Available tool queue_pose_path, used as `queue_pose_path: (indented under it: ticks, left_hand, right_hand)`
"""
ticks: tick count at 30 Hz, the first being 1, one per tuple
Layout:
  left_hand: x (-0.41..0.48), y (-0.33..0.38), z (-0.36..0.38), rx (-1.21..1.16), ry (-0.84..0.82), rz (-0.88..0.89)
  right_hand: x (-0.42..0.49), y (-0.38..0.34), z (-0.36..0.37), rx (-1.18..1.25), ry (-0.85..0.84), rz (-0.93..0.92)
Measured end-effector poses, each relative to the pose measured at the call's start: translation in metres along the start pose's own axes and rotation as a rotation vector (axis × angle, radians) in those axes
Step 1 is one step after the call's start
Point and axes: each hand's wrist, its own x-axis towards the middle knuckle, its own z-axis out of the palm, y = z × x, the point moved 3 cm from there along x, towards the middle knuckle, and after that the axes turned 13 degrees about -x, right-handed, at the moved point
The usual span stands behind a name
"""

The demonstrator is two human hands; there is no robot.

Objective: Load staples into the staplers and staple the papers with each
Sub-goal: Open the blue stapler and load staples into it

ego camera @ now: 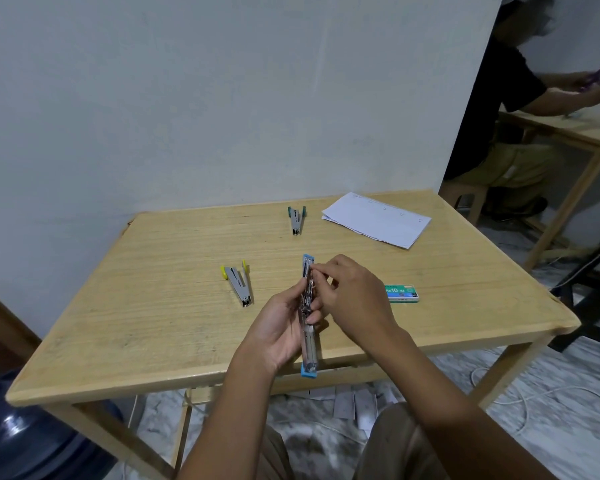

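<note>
Lower left of the frame: blue water jug [32,438] on the floor, partly under the bench [153,323] corner. Bench is light wood and fills the middle of the frame.

Left of centre on the bench: yellow stapler [238,284], swung open in a V, lying flat, nothing touching it. Further back, upper centre: green stapler [296,220], also open in a V, lying alone.

Centre: blue stapler [310,344], opened out flat into one long strip running near to far, held just above the bench's front edge. Its near blue end hangs past the edge. Left hand [278,327] grips it round the middle from the left, fingers curled under. Right hand [350,292] comes in from the right, fingertips pinched together on the far half of the metal channel. Cannot tell if a staple strip sits between those fingertips.

Right of the hands: green staple box [401,293] flat on the bench, near the right hand but apart. Upper right of the bench: papers [376,220], a loose white stack lying at an angle.

Far upper right: another person [499,98] seated at a second table [586,133].
</note>
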Motion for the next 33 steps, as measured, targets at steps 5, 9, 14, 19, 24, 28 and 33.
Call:
queue_pose_path:
  ticks: [5, 9, 14, 19, 24, 28, 33]
  left_hand:
    - [0.000, 0.003, 0.001, -0.111, 0.040, 0.053]
    - [0.001, 0.006, 0.003, -0.176, 0.083, 0.082]
    - [-0.001, 0.007, 0.004, -0.145, 0.117, 0.143]
    - [-0.002, 0.011, 0.004, -0.262, 0.097, 0.207]
    - [-0.007, 0.004, 0.010, -0.185, 0.048, 0.103]
    - [-0.010, -0.002, 0.013, -0.056, -0.006, -0.025]
    - [-0.010, -0.004, 0.014, -0.004, -0.026, -0.069]
  right_hand:
    - [-0.014, 0.010, -0.010, 0.288, -0.133, -0.013]
    - [-0.027, 0.012, -0.011, 0.344, -0.446, -0.182]
    - [-0.033, 0.015, -0.012, 0.270, -0.654, -0.283]
    - [-0.030, 0.014, -0.015, 0.369, -0.546, -0.309]
    - [-0.013, 0.030, -0.030, 0.529, -0.298, -0.069]
    - [-0.004, 0.030, -0.025, 0.629, -0.252, 0.071]
    - [0.003, 0.030, -0.006, 0.898, -0.453, 0.331]
